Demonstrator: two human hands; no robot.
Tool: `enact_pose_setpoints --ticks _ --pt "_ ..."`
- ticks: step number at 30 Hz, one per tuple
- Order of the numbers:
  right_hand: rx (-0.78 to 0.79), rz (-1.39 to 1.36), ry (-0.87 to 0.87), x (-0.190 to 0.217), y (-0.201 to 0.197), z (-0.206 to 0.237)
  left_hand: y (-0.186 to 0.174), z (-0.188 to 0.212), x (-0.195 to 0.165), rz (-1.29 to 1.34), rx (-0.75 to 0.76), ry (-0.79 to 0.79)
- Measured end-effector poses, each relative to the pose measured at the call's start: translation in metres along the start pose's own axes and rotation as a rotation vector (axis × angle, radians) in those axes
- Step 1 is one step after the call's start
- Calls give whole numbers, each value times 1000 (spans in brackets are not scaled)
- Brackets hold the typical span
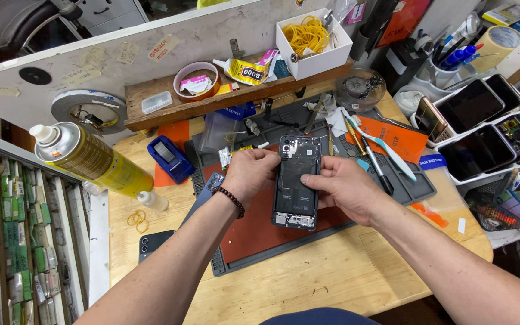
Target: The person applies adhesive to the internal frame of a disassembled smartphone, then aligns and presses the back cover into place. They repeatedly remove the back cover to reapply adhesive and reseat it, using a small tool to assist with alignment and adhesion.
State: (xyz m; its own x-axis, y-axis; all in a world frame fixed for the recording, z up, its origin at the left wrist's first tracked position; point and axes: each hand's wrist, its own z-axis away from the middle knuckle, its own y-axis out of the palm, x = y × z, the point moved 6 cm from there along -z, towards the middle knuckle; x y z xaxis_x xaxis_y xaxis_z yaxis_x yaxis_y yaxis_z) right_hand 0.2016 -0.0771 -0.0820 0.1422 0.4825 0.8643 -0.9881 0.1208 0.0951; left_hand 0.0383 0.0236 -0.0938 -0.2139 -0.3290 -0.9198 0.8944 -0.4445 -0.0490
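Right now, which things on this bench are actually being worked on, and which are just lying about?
In hand:
opened phone, gripped by left hand and right hand
work mat beneath

Lying about:
yellow spray can
toothbrush
box of rubber bands
blue tape dispenser

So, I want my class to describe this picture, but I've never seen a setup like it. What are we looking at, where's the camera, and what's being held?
There is one picture, from a camera worn on a person's head, looking down at their own bare hands over a wooden workbench. The left hand and right hand together hold an opened smartphone, its back off and its insides showing, above a repair mat. Nearby lie a yellow spray can, a toothbrush, a box of rubber bands and a tray of other phones.
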Motion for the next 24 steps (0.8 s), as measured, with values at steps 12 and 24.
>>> enact_pose_setpoints --ticks 12,24 --pt "8 -29 -23 1 -1 -1 0 -1 1 60 27 -11" --pt "21 -45 -35 8 2 3 0 -7 8 97 54 19"
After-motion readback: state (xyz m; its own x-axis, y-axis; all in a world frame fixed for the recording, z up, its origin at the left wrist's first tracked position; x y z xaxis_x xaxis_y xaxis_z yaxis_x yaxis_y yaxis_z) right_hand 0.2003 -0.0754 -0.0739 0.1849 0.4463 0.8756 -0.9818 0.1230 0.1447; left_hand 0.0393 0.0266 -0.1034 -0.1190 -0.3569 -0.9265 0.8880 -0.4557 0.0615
